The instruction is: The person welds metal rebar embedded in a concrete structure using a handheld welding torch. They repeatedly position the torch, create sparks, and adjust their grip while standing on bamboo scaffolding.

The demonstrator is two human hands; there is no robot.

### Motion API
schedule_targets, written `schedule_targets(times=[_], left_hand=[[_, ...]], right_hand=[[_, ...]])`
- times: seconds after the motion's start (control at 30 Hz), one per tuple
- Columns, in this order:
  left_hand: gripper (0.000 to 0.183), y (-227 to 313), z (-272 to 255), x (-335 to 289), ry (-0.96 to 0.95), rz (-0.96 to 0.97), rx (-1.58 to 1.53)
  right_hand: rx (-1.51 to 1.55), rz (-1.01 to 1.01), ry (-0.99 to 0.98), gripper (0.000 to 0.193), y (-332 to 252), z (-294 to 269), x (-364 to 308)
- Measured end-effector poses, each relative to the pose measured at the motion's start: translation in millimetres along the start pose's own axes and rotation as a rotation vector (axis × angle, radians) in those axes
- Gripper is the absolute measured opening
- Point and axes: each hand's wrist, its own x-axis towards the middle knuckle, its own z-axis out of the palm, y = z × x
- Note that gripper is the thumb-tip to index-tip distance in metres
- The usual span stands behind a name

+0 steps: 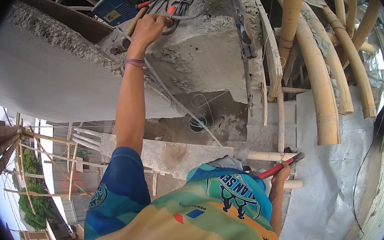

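Left hand [148,26] grips red-handled tool [168,12] on far concrete ledge [199,50]; right hand [284,173] holds red pliers [283,165]. Wires [175,102] not yet cut.

The concrete slab [56,73] looks matt grey, its broken edge rough and crumbly. The bamboo poles [325,101] at the far right are smooth, pale yellow, slightly glossy. The left hand [147,28] grips red-handled tools [168,12] with a plastic-looking coating; the right hand [282,171] holds pliers [280,166] with glossy red grips and dark metal jaws. The blue machine casing [120,2] looks like painted metal. The shirt [191,213] is smooth synthetic cloth.
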Motion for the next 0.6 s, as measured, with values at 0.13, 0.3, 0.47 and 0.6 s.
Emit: schedule_targets(times=[0.13, 0.3, 0.47, 0.6], left_hand=[[0.036, 10.6, 2.3, 9.1, -0.029, -0.011, -0.015], [0.029, 22.0, -13.2, -5.6, -0.244, -0.134, -0.148], [0.036, 11.4, -48.5, -106.2, -0.315, -0.18, -0.213], [0.027, 14.0, -57.5, -210.6, -0.371, -0.277, -0.461]], right_hand=[[0.03, 0.01, 0.0, 0.013, -1.5, 7.8, -3.9], [0.023, 0.073, 0.02, 0.018, 3.0, 3.2, -6.5], [0.067, 0.112, 0.021, 0.016, 2.4, -2.5, -12.9], [0.123, 0.137, 0.065, 0.016, -2.4, -8.1, -15.5]])
